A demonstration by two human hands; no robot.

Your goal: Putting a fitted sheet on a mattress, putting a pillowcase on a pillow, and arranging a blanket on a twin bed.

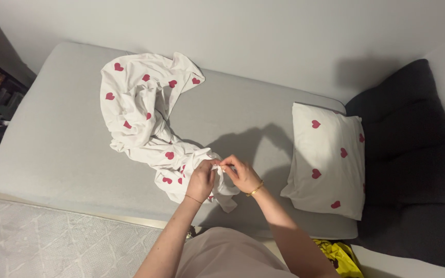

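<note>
A crumpled white sheet with red hearts (pixel 140 110) lies across the grey mattress (pixel 52 139), trailing from the far side toward me. My left hand (pixel 202 179) grips the sheet's near end, fingers closed on a bunched fold. Right beside it, my right hand (pixel 240 172) pinches the same edge of fabric, thumb and fingers together. Both hands meet at one spot near the mattress's front edge. A thin bracelet shows on each wrist.
A pillow (pixel 328 159) in a matching white heart case lies at the right end of the mattress. A dark cushion (pixel 413 154) sits beyond it. Pale patterned rug (pixel 52 242) covers the floor at lower left; a yellow bag (pixel 343 257) lies by my right arm.
</note>
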